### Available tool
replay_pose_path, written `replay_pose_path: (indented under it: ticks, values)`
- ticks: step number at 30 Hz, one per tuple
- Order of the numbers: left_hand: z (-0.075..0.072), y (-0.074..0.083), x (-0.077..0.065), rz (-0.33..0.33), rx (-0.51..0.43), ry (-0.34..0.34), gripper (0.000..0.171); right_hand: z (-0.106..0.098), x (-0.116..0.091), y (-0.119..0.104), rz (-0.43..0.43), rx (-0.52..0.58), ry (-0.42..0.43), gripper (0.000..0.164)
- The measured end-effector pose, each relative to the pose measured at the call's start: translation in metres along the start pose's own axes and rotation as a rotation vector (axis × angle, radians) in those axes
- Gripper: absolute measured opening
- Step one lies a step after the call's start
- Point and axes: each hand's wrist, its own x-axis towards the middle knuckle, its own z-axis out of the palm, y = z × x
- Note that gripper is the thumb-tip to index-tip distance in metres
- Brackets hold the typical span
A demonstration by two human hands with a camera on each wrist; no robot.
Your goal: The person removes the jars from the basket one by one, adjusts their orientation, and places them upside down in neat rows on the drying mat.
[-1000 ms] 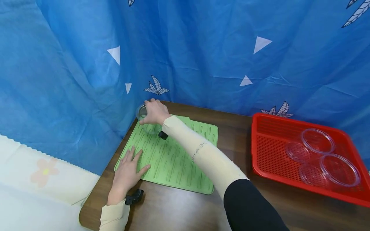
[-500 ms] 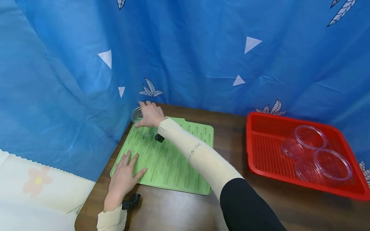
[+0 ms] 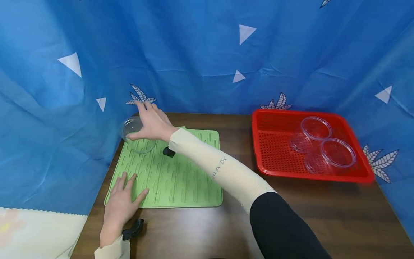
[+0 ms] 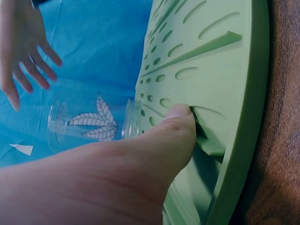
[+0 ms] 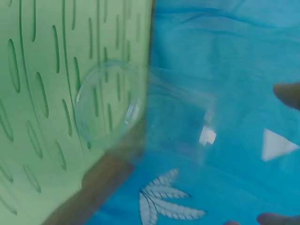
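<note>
A clear plastic cup [image 3: 130, 126] stands at the far left corner of the green ridged mat [image 3: 184, 180]. Its ringed rim [image 5: 80, 110] lies against the mat in the right wrist view. My right hand [image 3: 152, 124] hovers close above the cup with fingers spread. A gap between that hand [image 4: 23, 51] and the cup [image 4: 89, 119] shows in the left wrist view. My left hand [image 3: 119, 207] rests flat on the mat's near left corner, fingers straight. The left thumb [image 4: 176, 126] presses on the mat's surface.
A red perforated basket [image 3: 268, 147] at the right holds two clear cups, one cup [image 3: 302, 142] behind the other cup [image 3: 318, 162]. The brown wooden table [image 3: 194, 230] reaches a blue patterned curtain [image 3: 181, 54] behind and at the left.
The head view has swung to the right. My right hand has come up off the cup, its fingers spreading wider. The left hand stays on the mat's near corner.
</note>
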Motion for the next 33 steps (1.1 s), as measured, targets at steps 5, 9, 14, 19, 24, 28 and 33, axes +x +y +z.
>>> replay_pose_path:
  ticks: [5,9,14,19,24,28,33]
  values:
    - [-0.002,-0.008,-0.001,-0.008,-0.004,0.006,0.088,-0.026,-0.026,0.009,0.051,0.140,0.094,0.116]
    - [-0.003,-0.013,0.000,-0.006,-0.006,0.008,0.089,-0.047,-0.055,0.028,0.100,0.296,0.211,0.109]
    - [-0.004,-0.017,0.004,-0.010,-0.009,-0.009,0.091,-0.070,-0.095,0.065,0.131,0.422,0.420,0.100]
    - [-0.005,-0.018,0.012,0.001,-0.019,-0.022,0.091,-0.092,-0.139,0.109,0.200,0.480,0.616,0.090]
    - [-0.005,-0.018,0.018,0.011,-0.005,-0.037,0.091,-0.108,-0.185,0.148,0.335,0.523,0.737,0.088]
    - [-0.007,-0.020,0.023,0.006,-0.005,-0.066,0.092,-0.121,-0.220,0.170,0.452,0.572,0.804,0.092]
    - [-0.009,-0.023,0.024,0.008,-0.013,-0.054,0.091,-0.139,-0.257,0.193,0.603,0.636,0.888,0.092]
